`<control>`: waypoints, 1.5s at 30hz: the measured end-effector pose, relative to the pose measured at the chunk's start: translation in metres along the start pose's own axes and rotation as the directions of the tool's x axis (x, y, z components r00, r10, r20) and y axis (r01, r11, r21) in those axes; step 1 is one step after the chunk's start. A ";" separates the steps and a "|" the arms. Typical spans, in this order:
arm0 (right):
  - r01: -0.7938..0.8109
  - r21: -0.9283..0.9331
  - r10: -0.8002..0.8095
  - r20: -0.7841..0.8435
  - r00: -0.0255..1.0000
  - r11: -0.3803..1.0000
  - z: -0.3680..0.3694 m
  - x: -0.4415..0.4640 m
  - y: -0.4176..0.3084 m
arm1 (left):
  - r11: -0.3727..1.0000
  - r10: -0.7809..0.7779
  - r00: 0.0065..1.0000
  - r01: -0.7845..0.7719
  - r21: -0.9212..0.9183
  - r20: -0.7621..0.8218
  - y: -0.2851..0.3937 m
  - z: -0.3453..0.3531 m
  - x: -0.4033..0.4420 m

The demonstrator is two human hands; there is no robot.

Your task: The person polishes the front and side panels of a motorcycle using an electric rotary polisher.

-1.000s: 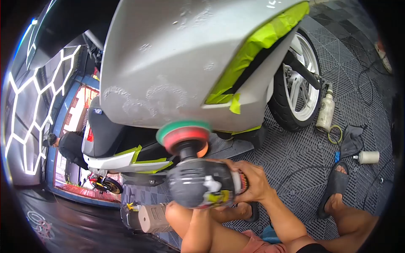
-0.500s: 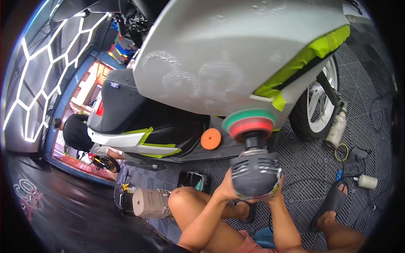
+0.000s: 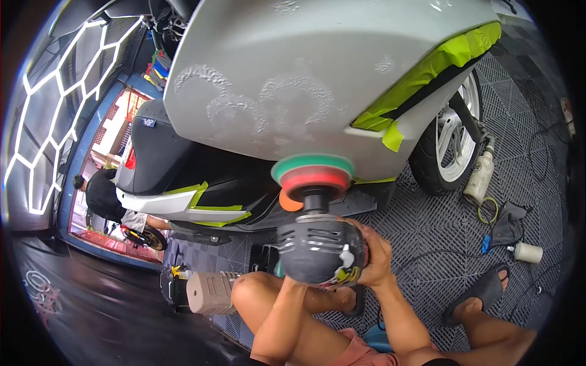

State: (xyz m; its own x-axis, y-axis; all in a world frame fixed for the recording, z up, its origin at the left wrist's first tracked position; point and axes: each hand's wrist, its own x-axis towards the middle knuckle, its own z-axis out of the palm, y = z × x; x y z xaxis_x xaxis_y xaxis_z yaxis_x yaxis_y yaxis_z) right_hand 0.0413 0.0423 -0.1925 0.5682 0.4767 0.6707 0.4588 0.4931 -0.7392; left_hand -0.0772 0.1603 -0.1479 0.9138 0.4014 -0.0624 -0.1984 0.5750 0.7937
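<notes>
A black polishing machine (image 3: pixel 320 250) is held in front of me, its red and green pad (image 3: pixel 312 175) blurred as if spinning, at the lower edge of the grey scooter panel (image 3: pixel 256 55). My right hand (image 3: pixel 373 253) wraps round the machine's right side. Below the machine my left hand (image 3: pixel 296 285) supports it, its fingers mostly hidden behind the body. Rings and patches of whitish residue (image 3: pixel 296 97) mark the panel. Green tape (image 3: pixel 427 79) borders the dark opening at its right. Partly behind the pad lies an orange pad (image 3: pixel 290 202).
The scooter's wheel (image 3: pixel 448 143) is at the right. A spray bottle (image 3: pixel 480 175), a dark cloth (image 3: pixel 508 223), a small white bottle (image 3: pixel 527 252) and cables lie on the tiled floor. Another person (image 3: pixel 104 194) bends at the far left. A beige box (image 3: pixel 210 293) stands by my knee.
The machine and both hands first shifted right, then back left in view. The surroundings also shifted with the camera. The orange pad, fully visible half a second ago, is partly covered now.
</notes>
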 end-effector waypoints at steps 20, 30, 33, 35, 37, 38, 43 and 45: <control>-0.151 0.163 0.172 -0.124 0.977 0.975 0.030 -0.028 0.037 | 0.577 0.318 0.940 -0.295 0.762 0.123 -0.006 -0.002 -0.006; -0.053 0.164 0.085 -0.194 0.977 0.985 0.057 -0.034 0.048 | 0.636 0.054 0.997 -0.073 0.768 0.050 0.016 0.007 0.011; 0.011 0.134 0.024 -0.260 0.965 0.991 0.058 -0.020 0.035 | 0.530 0.052 0.994 -0.110 0.841 0.097 0.019 0.001 0.007; -0.019 0.160 0.056 -0.233 0.971 0.987 0.064 -0.028 0.039 | 0.331 0.012 0.988 -0.148 0.932 0.153 0.029 0.030 0.016; -0.077 0.209 0.118 -0.192 0.974 0.975 0.073 -0.043 0.050 | 0.213 -0.015 0.975 -0.214 0.953 0.222 0.026 0.044 0.027; -0.106 0.236 0.150 -0.175 0.973 0.966 0.078 -0.051 0.055 | 0.150 -0.035 0.966 -0.248 0.957 0.256 0.023 0.047 0.031; -0.197 0.342 0.253 -0.126 0.959 0.919 0.088 -0.066 0.049 | 0.580 0.026 0.999 0.022 0.814 -0.045 0.020 0.006 -0.004; -0.164 0.388 0.244 -0.164 0.956 0.907 0.092 -0.056 0.044 | 0.361 0.028 0.995 -0.104 0.927 0.101 0.025 0.004 -0.001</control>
State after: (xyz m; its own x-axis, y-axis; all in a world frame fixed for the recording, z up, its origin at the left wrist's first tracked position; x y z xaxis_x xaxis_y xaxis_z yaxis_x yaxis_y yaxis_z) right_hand -0.0332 0.1038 -0.2572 0.7671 0.4563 0.4509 0.0573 0.6513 -0.7566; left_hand -0.0820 0.1717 -0.1257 0.9389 0.3436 0.0211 0.1619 -0.4947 0.8539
